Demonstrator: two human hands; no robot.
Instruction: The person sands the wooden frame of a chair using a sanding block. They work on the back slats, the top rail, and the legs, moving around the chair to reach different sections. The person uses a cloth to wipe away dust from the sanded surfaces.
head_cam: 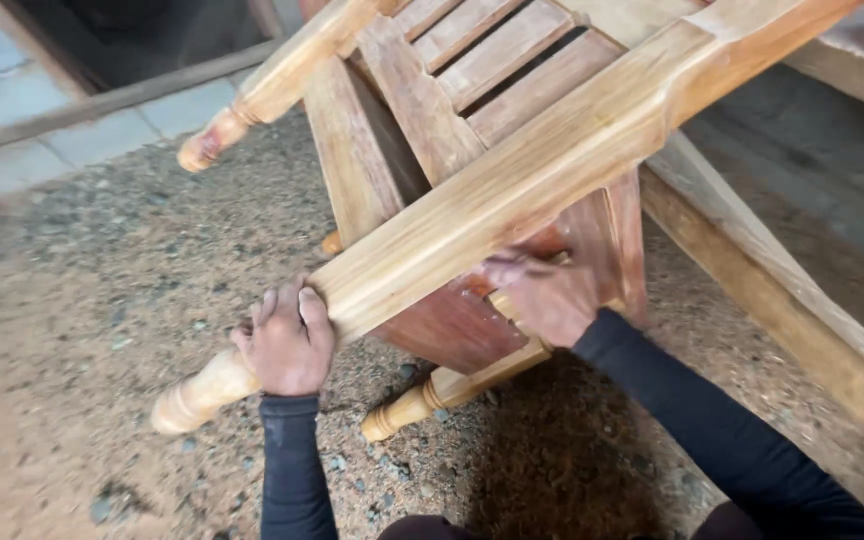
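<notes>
A light wooden chair (512,170) lies tipped over on the gravel, its turned legs pointing toward me and to the left. My left hand (287,340) is wrapped around the nearest leg (202,390) just above its turned foot. My right hand (542,295), motion-blurred, reaches under the thick rail and rests on the lower frame near a reddish side panel (452,325). Both arms wear dark long sleeves. The fingers of the right hand are partly hidden by the wood.
Gravel and sawdust ground (82,300) spreads to the left and below. A long wooden beam (782,290) runs diagonally at right. Pale paving slabs (12,90) and a dark wooden strip (122,95) lie at the top left.
</notes>
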